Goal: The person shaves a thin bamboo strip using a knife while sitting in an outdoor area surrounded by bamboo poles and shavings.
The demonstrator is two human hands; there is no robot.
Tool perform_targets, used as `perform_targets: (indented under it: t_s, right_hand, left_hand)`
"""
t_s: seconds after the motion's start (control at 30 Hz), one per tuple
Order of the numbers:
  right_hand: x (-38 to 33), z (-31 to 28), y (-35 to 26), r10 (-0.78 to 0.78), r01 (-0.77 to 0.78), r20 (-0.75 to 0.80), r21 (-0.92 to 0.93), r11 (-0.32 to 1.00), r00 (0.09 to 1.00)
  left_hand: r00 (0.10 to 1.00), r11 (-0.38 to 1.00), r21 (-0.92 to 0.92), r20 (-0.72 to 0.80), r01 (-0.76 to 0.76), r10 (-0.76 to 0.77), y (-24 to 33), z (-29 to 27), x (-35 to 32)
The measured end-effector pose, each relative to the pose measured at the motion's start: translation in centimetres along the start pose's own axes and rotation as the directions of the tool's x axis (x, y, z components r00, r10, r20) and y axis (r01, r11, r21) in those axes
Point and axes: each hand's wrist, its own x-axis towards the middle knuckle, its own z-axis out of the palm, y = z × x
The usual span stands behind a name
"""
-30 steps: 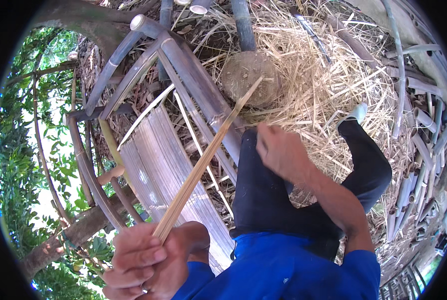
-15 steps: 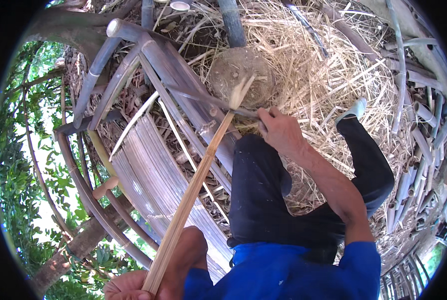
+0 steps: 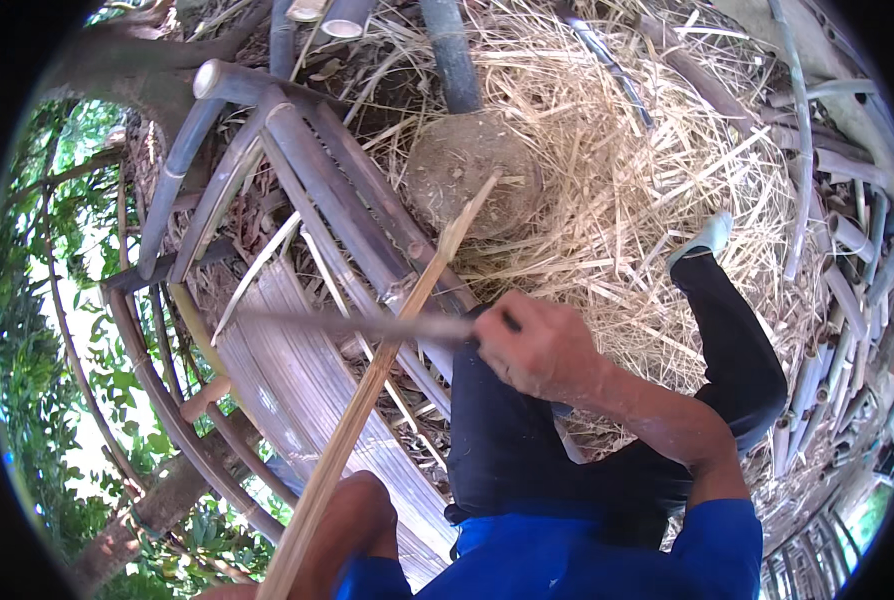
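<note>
A long split-bamboo strip (image 3: 340,450) slants up from the lower left, its frayed far end above a round wooden block (image 3: 437,180). At the lower edge only a sliver of my left hand (image 3: 229,593) shows; the near part of the strip comes from there, and the fingers are mostly cut off. My right hand (image 3: 542,345) is closed round the handle of a long knife (image 3: 422,328), above my bent knee. Its blade, smeared by motion, points left and crosses over the strip at about its middle. Whether the blade touches the strip, I cannot tell.
Left of the block stands a bamboo pole frame (image 3: 317,145), with a slatted bamboo panel (image 3: 297,350) beneath. Straw-like shavings (image 3: 617,200) cover the ground ahead and right. Cut bamboo pieces (image 3: 857,235) are piled at the far right. A dark post (image 3: 452,60) rises behind the block.
The knife has moved from near the strip's far end back toward me, and its blade now lies more level. My left hand has slipped mostly out of view at the lower edge.
</note>
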Motion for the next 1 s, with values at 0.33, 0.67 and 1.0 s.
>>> perform_targets:
  t_s: [0.33, 0.67, 1.0]
  right_hand:
    - [0.7, 2.9, 4.4, -0.084, 0.086, 0.041, -0.037, 0.996, 0.996]
    - [0.1, 5.1, 7.0, -0.082, 0.078, 0.053, 0.078, 0.994, 0.995]
    - [1.6, 8.9, 17.0, 0.337, -0.337, 0.089, -0.014, 0.941, 0.937]
  left_hand:
    - [0.997, 0.998, -0.045, -0.073, -0.036, 0.032, -1.4, 0.5, -0.3]
    - [0.992, 0.998, -0.050, -0.123, -0.028, 0.022, -1.7, -1.2, -0.3]
    - [0.997, 0.991, 0.132, 0.074, -0.007, -0.003, -2.2, -0.9, 0.4]
